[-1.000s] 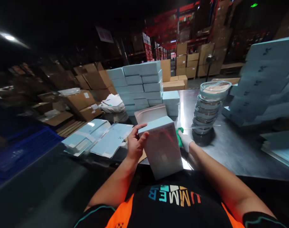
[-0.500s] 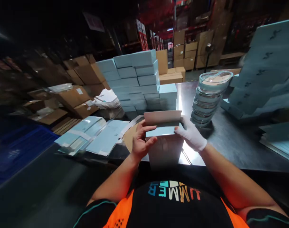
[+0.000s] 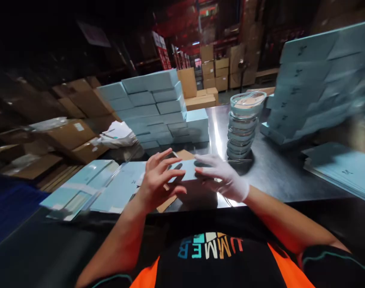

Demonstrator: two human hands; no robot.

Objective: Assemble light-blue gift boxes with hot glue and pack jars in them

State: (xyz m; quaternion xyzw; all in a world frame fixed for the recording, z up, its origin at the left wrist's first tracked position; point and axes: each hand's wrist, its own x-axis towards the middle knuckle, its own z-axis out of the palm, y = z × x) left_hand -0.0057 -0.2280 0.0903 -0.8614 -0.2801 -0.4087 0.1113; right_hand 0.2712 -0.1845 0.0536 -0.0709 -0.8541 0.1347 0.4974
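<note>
A small carton (image 3: 188, 170) with a light blue top stands on the metal table in front of me. Its front side is in shadow. My left hand (image 3: 162, 178) is bare and hovers at the carton's left side, fingers spread. Over the right part of the top is my right hand (image 3: 222, 176) in a white glove, fingers stretched out and holding nothing. Whether the fingertips touch the carton I cannot tell. A piece of brown cardboard (image 3: 168, 203) lies partly hidden behind my left hand.
Flat light blue cartons (image 3: 77, 180) lie at the left. Behind stands a stack of light blue boxes (image 3: 158, 108). Stacked clear glass bowls (image 3: 240, 138) stand right of my right hand. More blue boxes (image 3: 308, 80) and flat sheets (image 3: 344, 168) are at the far right of the table (image 3: 278, 176).
The raised flap at the carton's back no longer stands up. Both hands have let go of the carton's edges, and the left has moved away leftward. The view has turned to the right.
</note>
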